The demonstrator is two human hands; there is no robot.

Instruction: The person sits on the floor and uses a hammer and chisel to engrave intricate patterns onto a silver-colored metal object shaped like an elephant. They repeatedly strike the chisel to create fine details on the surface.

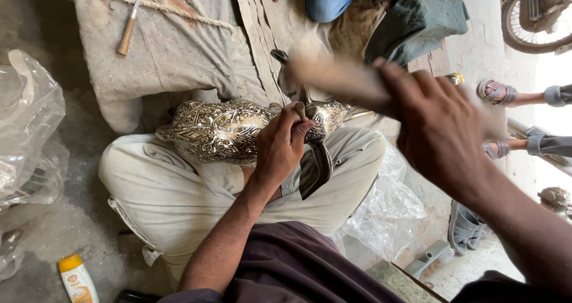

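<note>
Both hands are occupied. From the head view I see my left hand curled tight around a thin dark metal chisel, thumb and fingers pinching it near its upper end, with its tip set against the ornate silver-coloured engraved metal vessel. That vessel lies on its side across my lap, resting on the pale trouser-clad legs, just beside the grey cloth-covered cushion. My right hand is wrapped closed around the wooden handle of a hammer; the hammer is motion-blurred, so I cannot tell its exact head shape. I judge the vessel to be rigid, hollow and fairly heavy for its bulk, with a polished, embossed skin that is likely slippery and easily dented or scratched. I would take hold of it at the narrow neck, near the left hand, or cradle the broad belly from below, and keep it wedged between the thighs. A wooden-handled tool lies on the cushion, well apart from both hands.
</note>
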